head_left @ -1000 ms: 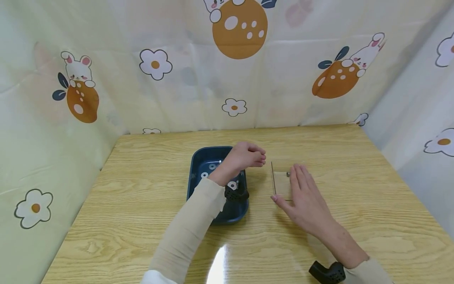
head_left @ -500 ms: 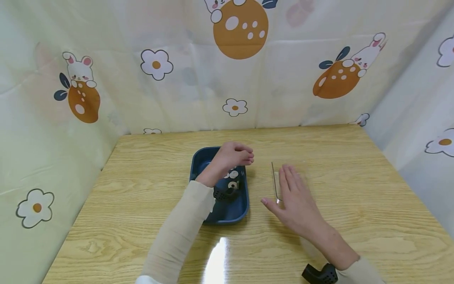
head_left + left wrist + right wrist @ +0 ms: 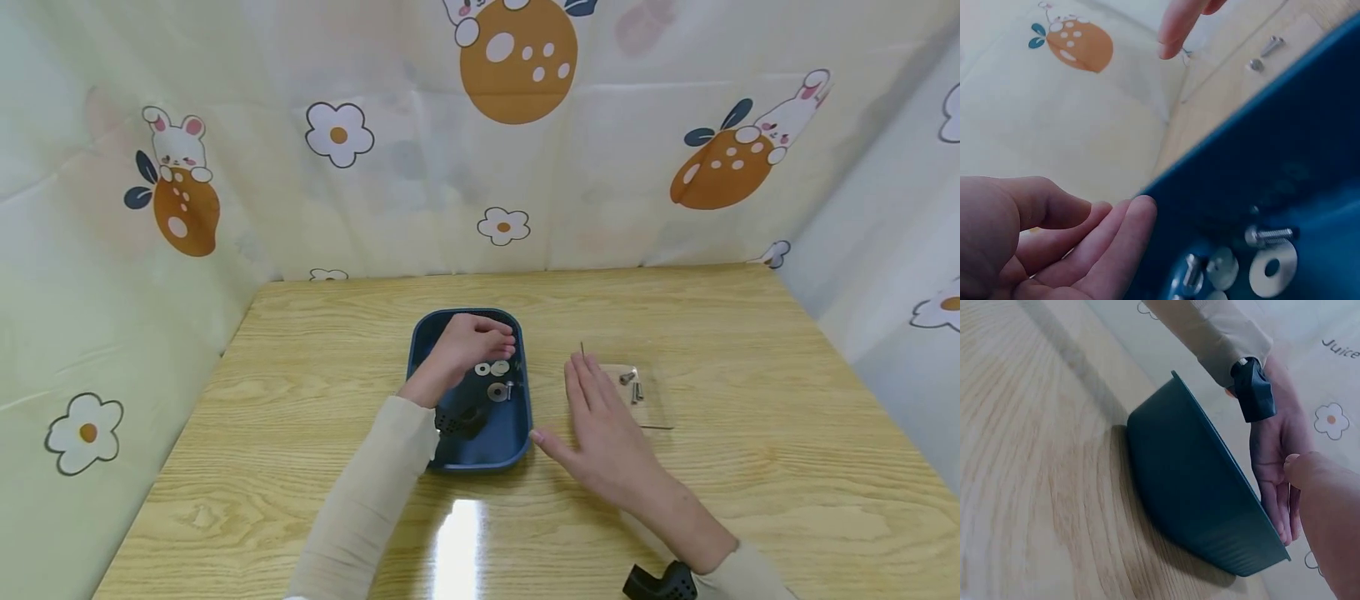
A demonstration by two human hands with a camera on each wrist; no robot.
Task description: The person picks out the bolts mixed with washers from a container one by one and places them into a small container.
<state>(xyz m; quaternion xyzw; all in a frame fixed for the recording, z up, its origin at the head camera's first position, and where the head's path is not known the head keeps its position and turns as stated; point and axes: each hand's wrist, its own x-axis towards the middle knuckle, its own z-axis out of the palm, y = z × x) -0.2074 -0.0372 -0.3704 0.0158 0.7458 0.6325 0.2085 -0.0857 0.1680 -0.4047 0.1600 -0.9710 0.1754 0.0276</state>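
My left hand (image 3: 476, 343) is over the dark blue tray (image 3: 468, 454), its fingers loosely bent. In the left wrist view nothing shows between its thumb and fingers (image 3: 1129, 234). Inside the tray lie several metal washers (image 3: 1272, 270) and screws (image 3: 1272, 235). My right hand (image 3: 611, 437) is held flat with fingers straight, between the tray and a thin pale square (image 3: 617, 372). Several small screws (image 3: 635, 393) lie on that square. My right thumb (image 3: 543, 437) points toward the tray's right wall.
Ends of a thin dark rod (image 3: 658, 427) show on either side of my right hand; its middle is hidden. The wooden table (image 3: 750, 375) meets a printed curtain (image 3: 405, 200) at the back. Black wrist devices (image 3: 663, 582) sit on both forearms.
My left hand has moved left and slightly nearer, from beyond the tray's right rim to over the tray. My right hand has slid left, uncovering the screws on the pale square.
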